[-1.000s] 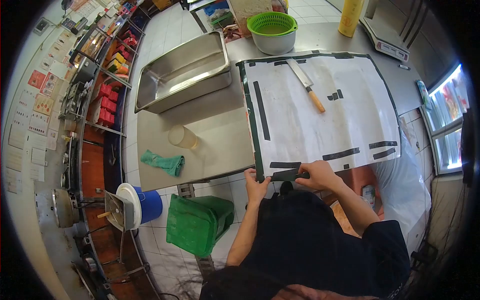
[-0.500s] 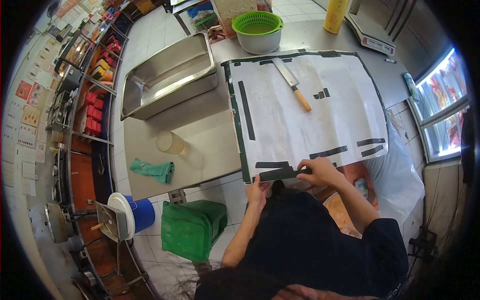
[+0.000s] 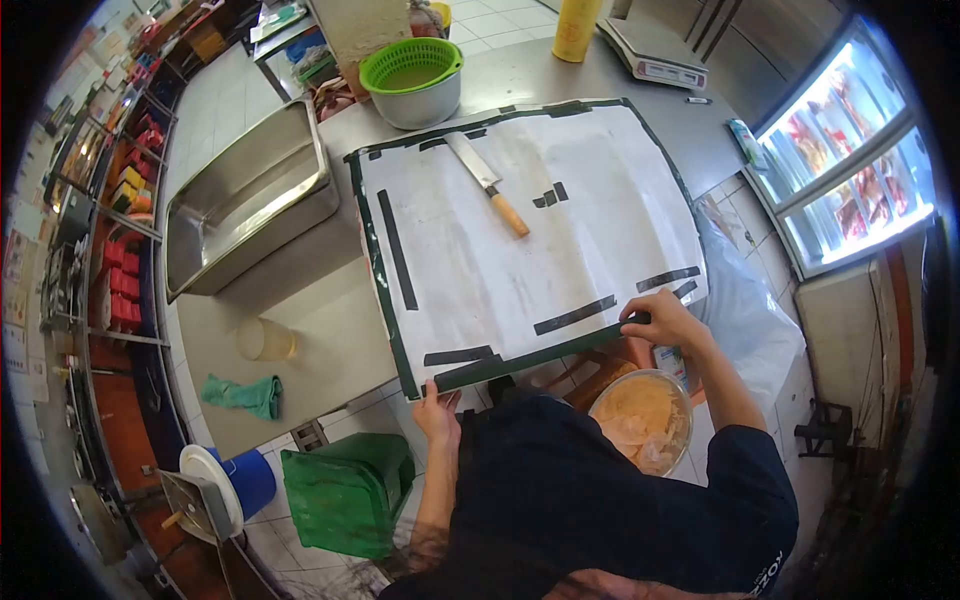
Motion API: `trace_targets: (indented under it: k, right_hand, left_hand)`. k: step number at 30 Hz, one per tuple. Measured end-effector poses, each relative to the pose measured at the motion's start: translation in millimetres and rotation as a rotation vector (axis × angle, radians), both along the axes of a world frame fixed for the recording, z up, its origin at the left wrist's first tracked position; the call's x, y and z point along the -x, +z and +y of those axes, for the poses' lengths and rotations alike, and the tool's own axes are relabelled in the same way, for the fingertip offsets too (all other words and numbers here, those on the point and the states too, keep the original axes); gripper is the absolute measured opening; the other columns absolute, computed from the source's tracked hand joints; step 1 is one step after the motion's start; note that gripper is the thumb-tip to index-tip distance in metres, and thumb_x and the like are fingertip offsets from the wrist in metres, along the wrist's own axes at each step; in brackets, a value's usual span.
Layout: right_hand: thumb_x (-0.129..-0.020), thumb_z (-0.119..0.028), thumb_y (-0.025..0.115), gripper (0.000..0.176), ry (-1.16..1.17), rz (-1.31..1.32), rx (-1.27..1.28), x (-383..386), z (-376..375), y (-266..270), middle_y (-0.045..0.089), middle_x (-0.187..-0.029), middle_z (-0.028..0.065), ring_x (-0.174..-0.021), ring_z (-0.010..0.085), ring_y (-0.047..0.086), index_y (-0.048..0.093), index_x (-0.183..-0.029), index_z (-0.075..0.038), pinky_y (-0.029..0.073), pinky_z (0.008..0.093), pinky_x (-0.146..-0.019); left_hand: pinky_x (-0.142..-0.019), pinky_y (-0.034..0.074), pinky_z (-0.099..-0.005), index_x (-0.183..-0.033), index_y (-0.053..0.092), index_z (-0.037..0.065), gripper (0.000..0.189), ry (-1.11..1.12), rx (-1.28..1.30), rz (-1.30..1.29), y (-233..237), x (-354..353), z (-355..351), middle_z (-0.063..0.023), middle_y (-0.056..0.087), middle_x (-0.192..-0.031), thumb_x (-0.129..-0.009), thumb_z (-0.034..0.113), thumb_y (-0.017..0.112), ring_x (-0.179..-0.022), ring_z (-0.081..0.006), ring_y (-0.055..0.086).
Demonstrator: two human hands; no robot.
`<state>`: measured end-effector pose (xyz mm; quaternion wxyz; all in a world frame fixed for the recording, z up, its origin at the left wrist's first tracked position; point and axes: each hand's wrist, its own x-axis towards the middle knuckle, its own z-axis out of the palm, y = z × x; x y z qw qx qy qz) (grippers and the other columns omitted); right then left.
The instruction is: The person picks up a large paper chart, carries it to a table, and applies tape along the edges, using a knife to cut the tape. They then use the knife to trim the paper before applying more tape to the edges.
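A large white sheet [image 3: 560, 270] with dark green tape [image 3: 520, 372] along its borders lies on the metal table. My left hand [image 3: 437, 415] is at its near left corner, thumb on top at the taped edge and fingers mostly below. Farther right on the front edge, my right hand [image 3: 665, 322] pinches the green tape between thumb and fingers. Shorter black strips [image 3: 575, 315] are stuck on the sheet. A cleaver [image 3: 487, 185] with a wooden handle rests on it, beyond both hands.
A deep steel pan [image 3: 250, 205], a clear cup [image 3: 266, 340] and a green cloth [image 3: 243, 396] are on the left. At the back stand a bowl with green strainer [image 3: 412, 85] and a scale [image 3: 655, 58]. A green bin [image 3: 348, 495] and a food-filled bowl [image 3: 640, 425] sit below table height.
My right hand has slid rightward along the sheet's front edge, and the green tape now spans more of that edge. The left hand stays at the corner. The view has shifted to the right.
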<state>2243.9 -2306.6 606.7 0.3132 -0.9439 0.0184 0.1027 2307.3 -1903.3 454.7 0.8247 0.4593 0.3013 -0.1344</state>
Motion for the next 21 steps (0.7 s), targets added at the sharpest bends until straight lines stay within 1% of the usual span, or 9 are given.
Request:
trace_targets:
  k: [3,6,9,10,12,15,18,21]
  right_hand:
    - [-0.073,-0.031,0.073,0.022,0.012,-0.075,0.106,2,2,-9,0.066,-0.073,0.0114,-0.069,0.0283,0.063,0.069,-0.086,-0.012,0.047,0.0374,-0.067]
    - [-0.073,-0.032,0.073,0.022,-0.036,-0.009,0.099,-1,0,-11,0.067,-0.074,0.0091,-0.071,0.0286,0.062,0.068,-0.085,-0.013,0.046,0.0385,-0.072]
    - [-0.074,-0.032,0.072,0.024,-0.032,0.027,0.149,-4,3,-5,0.068,-0.076,0.0081,-0.076,0.0291,0.062,0.068,-0.087,-0.013,0.042,0.0393,-0.079]
    - [-0.076,-0.033,0.071,0.024,-0.021,0.053,0.148,-5,3,-5,0.068,-0.077,0.0074,-0.080,0.0284,0.061,0.067,-0.090,-0.014,0.039,0.0394,-0.083]
    - [-0.077,-0.034,0.070,0.024,-0.024,0.067,0.144,-4,1,-11,0.067,-0.078,0.0073,-0.081,0.0272,0.061,0.067,-0.090,-0.014,0.037,0.0387,-0.083]
    - [-0.077,-0.035,0.070,0.024,-0.009,0.080,0.169,-3,0,-17,0.067,-0.079,0.0072,-0.081,0.0257,0.061,0.066,-0.091,-0.014,0.037,0.0377,-0.083]
    - [-0.078,-0.035,0.070,0.024,-0.011,0.083,0.170,-4,-1,-27,0.067,-0.078,0.0074,-0.080,0.0254,0.061,0.065,-0.090,-0.014,0.037,0.0372,-0.082]
    - [-0.077,-0.035,0.070,0.024,-0.020,0.073,0.159,-6,-1,-29,0.066,-0.077,0.0075,-0.079,0.0256,0.061,0.065,-0.089,-0.014,0.036,0.0372,-0.081]
  left_hand:
    - [-0.085,0.051,-0.0400,-0.106,0.058,0.004,0.029,0.105,0.256,0.051,-7,3,-10,-0.0100,0.066,-0.100,-0.094,0.030,0.057,-0.094,-0.0219,0.063]
    - [-0.089,0.048,-0.0384,-0.109,0.058,0.006,0.031,-0.168,0.427,0.073,-23,11,-16,-0.0092,0.064,-0.106,-0.093,0.033,0.057,-0.101,-0.0209,0.060]
    - [-0.087,0.050,-0.0386,-0.110,0.058,0.006,0.030,-0.240,0.393,0.141,-14,11,-35,-0.0090,0.066,-0.104,-0.094,0.031,0.057,-0.098,-0.0214,0.062]
    - [-0.089,0.049,-0.0392,-0.110,0.058,0.007,0.030,-0.263,0.349,0.136,-13,10,-38,-0.0086,0.066,-0.105,-0.094,0.031,0.057,-0.097,-0.0215,0.062]
    - [-0.094,0.047,-0.0405,-0.111,0.059,0.007,0.030,-0.309,0.266,0.127,-10,8,-44,-0.0079,0.066,-0.106,-0.094,0.032,0.056,-0.096,-0.0217,0.063]
    - [-0.085,0.052,-0.0392,-0.109,0.058,0.004,0.028,-0.274,0.205,0.114,-2,8,-47,-0.0102,0.067,-0.102,-0.094,0.027,0.057,-0.093,-0.0222,0.065]
    - [-0.087,0.051,-0.0406,-0.110,0.057,0.003,0.035,-0.242,0.155,0.087,-3,9,-49,-0.0125,0.067,-0.103,-0.096,0.034,0.052,-0.094,-0.0241,0.065]
    - [-0.089,0.050,-0.0420,-0.111,0.056,0.002,0.044,-0.195,0.241,0.113,-2,10,-47,-0.0140,0.066,-0.103,-0.097,0.042,0.044,-0.094,-0.0264,0.065]
